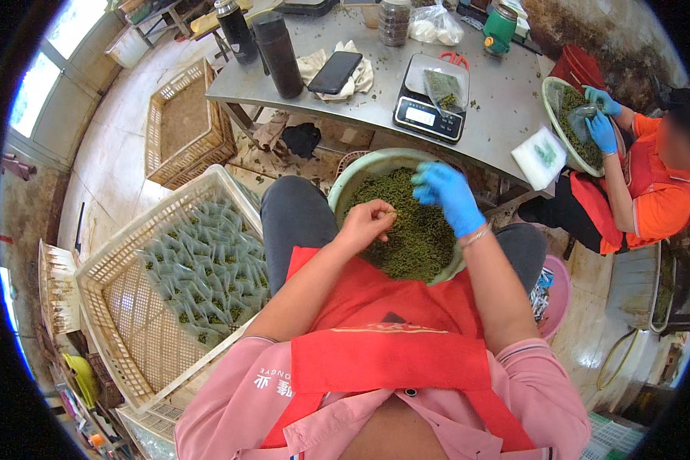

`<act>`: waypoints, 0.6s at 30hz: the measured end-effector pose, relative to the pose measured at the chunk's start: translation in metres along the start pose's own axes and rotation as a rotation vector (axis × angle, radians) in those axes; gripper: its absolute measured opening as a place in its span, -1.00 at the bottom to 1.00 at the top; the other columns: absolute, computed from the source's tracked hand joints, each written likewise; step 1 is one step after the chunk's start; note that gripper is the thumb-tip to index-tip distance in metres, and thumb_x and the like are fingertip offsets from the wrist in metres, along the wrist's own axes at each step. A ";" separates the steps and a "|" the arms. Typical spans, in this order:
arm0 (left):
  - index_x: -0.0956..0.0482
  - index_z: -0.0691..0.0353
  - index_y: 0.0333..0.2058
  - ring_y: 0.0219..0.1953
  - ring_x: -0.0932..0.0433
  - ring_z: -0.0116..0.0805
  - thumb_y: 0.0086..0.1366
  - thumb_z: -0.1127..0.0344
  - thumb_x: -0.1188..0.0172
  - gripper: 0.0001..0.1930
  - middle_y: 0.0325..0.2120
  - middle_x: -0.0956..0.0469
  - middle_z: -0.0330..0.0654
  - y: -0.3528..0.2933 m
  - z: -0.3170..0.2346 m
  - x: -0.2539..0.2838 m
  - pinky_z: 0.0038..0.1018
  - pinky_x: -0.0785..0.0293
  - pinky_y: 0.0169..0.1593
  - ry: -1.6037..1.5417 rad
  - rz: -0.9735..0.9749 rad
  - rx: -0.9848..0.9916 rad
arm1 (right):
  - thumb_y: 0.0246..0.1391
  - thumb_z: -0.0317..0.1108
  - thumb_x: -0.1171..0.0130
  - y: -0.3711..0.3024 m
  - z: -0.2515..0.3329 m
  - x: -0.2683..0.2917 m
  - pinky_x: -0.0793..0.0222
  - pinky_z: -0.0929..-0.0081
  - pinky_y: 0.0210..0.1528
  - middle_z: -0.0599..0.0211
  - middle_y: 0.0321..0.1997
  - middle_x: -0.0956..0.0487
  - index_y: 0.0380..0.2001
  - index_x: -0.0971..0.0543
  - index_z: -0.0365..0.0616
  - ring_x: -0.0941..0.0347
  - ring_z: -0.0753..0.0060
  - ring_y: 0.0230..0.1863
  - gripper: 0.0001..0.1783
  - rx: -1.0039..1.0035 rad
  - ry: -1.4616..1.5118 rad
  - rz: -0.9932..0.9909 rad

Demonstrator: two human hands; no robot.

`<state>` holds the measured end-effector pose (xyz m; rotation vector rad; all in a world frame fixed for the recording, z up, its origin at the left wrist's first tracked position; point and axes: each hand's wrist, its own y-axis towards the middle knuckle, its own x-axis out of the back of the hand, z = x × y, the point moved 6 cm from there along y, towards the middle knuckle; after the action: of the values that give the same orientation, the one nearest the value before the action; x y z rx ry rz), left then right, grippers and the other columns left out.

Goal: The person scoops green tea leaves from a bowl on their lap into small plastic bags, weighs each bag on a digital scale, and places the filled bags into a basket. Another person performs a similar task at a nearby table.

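A pale green basin (pixel 343 181) stands between my knees, filled with small green peppercorn-like berries (pixel 410 249). Over its left side is my bare left hand (pixel 368 225), thumb and fingers pinched together. Whatever is between those fingertips is too small to make out. My right hand (pixel 451 198), in a blue glove, hovers above the basin's right side. Its fingers are bent and slightly apart, with nothing visible in them.
Left of me, a plastic crate (pixel 123 322) holds many filled clear bags (pixel 207 268). Ahead, a metal table (pixel 368 73) carries a scale (pixel 429 115) with a bag, a phone (pixel 336 72) and flasks (pixel 277 55). A gloved co-worker (pixel 636 176) handles another basin (pixel 553 115) at right.
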<state>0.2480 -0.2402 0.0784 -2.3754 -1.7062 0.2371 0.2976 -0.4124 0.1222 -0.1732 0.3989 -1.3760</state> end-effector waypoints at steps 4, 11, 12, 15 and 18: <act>-0.48 0.34 -0.25 -0.64 -0.46 -0.58 0.20 0.36 -0.15 -0.81 -0.60 -0.45 -0.33 0.003 -0.003 -0.004 -0.62 -0.41 -0.55 -0.011 0.038 0.010 | 0.03 -0.40 -0.16 -0.024 -0.031 -0.017 -0.43 0.61 -0.44 0.36 -0.38 -0.57 -0.15 -0.51 -0.25 -0.49 0.56 -0.49 -0.71 0.040 -0.178 0.174; -0.52 0.31 -0.29 -0.63 -0.51 -0.55 0.10 0.37 -0.20 -0.80 -0.62 -0.51 -0.29 -0.004 -0.010 -0.008 -0.59 -0.43 -0.52 0.176 0.056 0.021 | -0.01 -0.47 -0.12 -0.021 -0.038 -0.008 -0.40 0.59 -0.46 0.33 -0.47 -0.57 -0.39 -0.54 -0.27 -0.49 0.54 -0.51 -0.89 0.264 -0.537 0.034; -0.52 0.30 -0.26 -0.63 -0.51 -0.53 0.11 0.35 -0.21 -0.78 -0.61 -0.52 -0.27 -0.007 -0.012 -0.012 -0.58 -0.44 -0.50 0.217 0.087 0.018 | -0.02 -0.47 -0.11 -0.020 -0.034 0.000 -0.40 0.59 -0.47 0.32 -0.48 -0.57 -0.41 -0.53 -0.27 -0.50 0.52 -0.52 -0.90 0.372 -0.749 -0.092; -0.55 0.18 -0.21 -0.58 -0.56 -0.43 0.10 0.24 -0.24 -0.72 -0.54 -0.58 -0.25 -0.011 -0.034 -0.017 -0.52 -0.48 -0.42 0.546 0.175 -0.138 | 0.03 -0.39 -0.09 -0.012 -0.039 0.018 -0.43 0.51 -0.46 0.30 -0.50 -0.57 -0.39 -0.53 -0.26 -0.52 0.50 -0.54 -0.85 0.112 -0.352 -0.059; -0.56 0.00 -0.17 -0.36 -0.60 -0.21 0.07 0.01 -0.23 -0.63 -0.42 -0.62 -0.22 0.002 -0.052 -0.012 -0.37 -0.51 -0.27 0.914 0.173 -0.392 | 0.06 -0.33 -0.08 -0.009 -0.045 0.022 -0.45 0.51 -0.44 0.25 -0.45 -0.58 -0.29 -0.52 -0.25 -0.53 0.50 -0.55 -0.78 0.003 -0.441 0.069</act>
<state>0.2596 -0.2558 0.1286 -2.2739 -1.1527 -1.0771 0.2755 -0.4309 0.0801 -0.4465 0.0344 -1.2283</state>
